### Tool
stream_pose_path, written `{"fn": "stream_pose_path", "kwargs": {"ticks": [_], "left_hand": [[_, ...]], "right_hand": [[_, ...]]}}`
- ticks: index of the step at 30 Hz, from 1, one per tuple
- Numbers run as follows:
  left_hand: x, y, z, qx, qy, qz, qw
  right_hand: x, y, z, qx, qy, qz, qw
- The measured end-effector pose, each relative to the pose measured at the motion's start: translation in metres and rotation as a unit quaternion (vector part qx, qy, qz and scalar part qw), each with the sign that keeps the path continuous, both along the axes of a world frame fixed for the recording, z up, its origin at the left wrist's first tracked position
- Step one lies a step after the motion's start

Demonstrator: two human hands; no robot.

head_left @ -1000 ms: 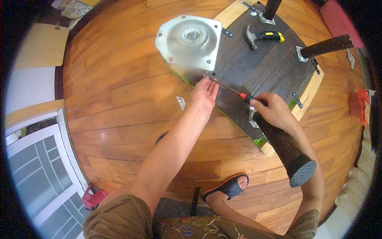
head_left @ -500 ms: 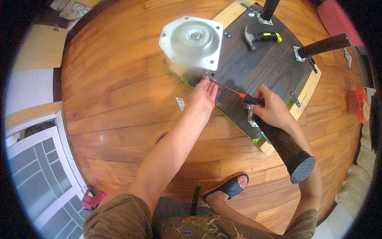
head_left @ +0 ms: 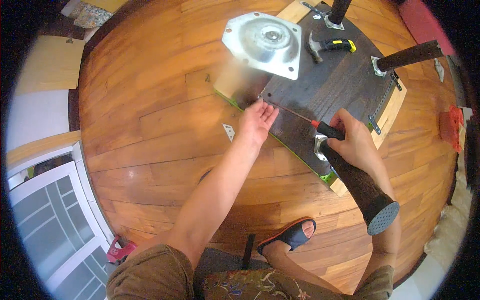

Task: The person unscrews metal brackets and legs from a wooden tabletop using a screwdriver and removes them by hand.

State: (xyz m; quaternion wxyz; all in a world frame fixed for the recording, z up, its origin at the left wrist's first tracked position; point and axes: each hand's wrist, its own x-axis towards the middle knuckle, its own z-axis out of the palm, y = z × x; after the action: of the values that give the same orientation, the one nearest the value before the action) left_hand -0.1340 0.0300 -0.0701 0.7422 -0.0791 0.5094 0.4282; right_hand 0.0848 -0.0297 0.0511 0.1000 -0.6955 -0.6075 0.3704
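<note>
Screwdriver (head_left: 316, 124) gripped in my right hand (head_left: 356, 141), I'm guiding near its tip with my left hand (head_left: 256, 122), hold unclear, by the left edge of the dark panel (head_left: 320, 82); straight alignment helps.

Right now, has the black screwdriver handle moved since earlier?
Yes: black screwdriver handle shifted slightly right, away from the round hole in the dark wooden board.

Screwdriver handle (head_left: 329, 131) partly behind right fingers (head_left: 347, 120)
</note>
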Motion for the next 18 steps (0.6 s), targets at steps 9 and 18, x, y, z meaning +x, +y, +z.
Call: {"fn": "stream_pose_path", "kwargs": {"ticks": [9,18], "left_hand": [[-0.006,-0.014,0.003,0.059,0.228,-0.123,0.964],[-0.002,-0.029,0.006,0.071,0.296,-0.187,0.934]], "right_hand": [[0.009,0.003,0.004,-0.048,-0.002,0.031,0.998],[-0.008,0.031,0.030,-0.030,-0.009,0.120,0.992]]}}
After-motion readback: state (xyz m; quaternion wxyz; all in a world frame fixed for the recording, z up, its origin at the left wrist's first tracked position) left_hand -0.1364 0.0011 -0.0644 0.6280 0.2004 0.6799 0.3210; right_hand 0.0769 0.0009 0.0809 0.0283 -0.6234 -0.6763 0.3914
